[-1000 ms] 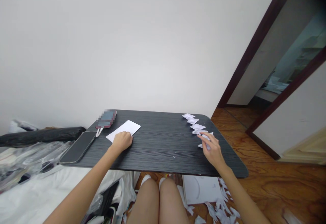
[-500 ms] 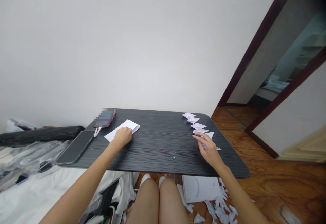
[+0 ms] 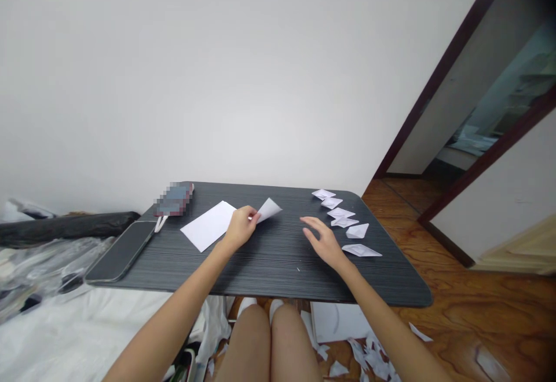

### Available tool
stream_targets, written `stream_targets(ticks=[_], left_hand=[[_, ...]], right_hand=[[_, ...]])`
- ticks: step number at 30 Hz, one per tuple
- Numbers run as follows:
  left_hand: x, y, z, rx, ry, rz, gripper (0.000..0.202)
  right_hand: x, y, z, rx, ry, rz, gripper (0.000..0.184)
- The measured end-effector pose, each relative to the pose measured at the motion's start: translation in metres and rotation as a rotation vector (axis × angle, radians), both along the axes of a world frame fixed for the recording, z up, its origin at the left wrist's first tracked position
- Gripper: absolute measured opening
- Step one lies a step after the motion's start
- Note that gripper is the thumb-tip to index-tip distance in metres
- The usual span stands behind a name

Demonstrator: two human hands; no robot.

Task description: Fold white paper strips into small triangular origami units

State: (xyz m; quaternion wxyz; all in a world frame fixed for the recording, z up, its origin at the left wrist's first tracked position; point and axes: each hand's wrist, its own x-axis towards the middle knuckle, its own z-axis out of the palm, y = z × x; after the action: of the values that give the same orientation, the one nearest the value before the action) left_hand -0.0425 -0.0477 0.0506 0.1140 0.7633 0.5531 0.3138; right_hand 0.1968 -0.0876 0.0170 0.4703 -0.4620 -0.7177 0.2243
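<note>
A plain white wall backs a dark, wood-grained desk (image 3: 269, 272) with rounded corners. The left hand (image 3: 240, 228) has its grip pinching a thin white paper slip (image 3: 270, 208) by one corner, just above the desk beside a flat sheet (image 3: 208, 226). The right hand (image 3: 324, 244) hovers, fingers spread, near a row of folded paper shapes (image 3: 343, 214). The limp slip could crease or slide free.

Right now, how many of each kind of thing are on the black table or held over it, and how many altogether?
Folded paper shapes: 6
Flat white paper pile: 1
Paper sheet pinched in the left hand: 1
Phones: 2, one blurred
Total: 10
</note>
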Motion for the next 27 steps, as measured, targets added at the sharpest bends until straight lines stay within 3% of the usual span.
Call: stream_targets(ticks=[3,5,8,12,17,23,27], left_hand=[[0.026,0.013,0.004,-0.063,-0.454,0.023,0.028],[0.036,0.022,0.002,-0.103,-0.647,0.035,0.031],[0.042,0.034,-0.005,-0.144,-0.827,0.045,0.032],[0.042,0.045,-0.008,-0.244,-0.985,-0.004,0.033],[0.036,0.051,-0.007,-0.391,-0.946,-0.265,0.032],[0.029,0.055,-0.013,-0.262,-0.831,-0.175,0.034],[0.03,0.052,-0.012,-0.268,-0.87,-0.151,0.034]], right_hand=[[-0.025,0.024,0.002,-0.317,0.345,0.097,0.038],[-0.035,0.039,0.003,-0.481,0.582,0.154,0.045],[-0.04,0.06,0.004,-0.542,0.811,0.121,0.05],[-0.039,0.08,0.003,-0.505,0.896,0.163,0.035],[-0.034,0.089,0.002,-0.408,0.858,0.111,0.031],[-0.028,0.078,0.013,-0.462,0.7,0.228,0.035],[-0.028,0.078,0.013,-0.44,0.651,0.122,0.028]])
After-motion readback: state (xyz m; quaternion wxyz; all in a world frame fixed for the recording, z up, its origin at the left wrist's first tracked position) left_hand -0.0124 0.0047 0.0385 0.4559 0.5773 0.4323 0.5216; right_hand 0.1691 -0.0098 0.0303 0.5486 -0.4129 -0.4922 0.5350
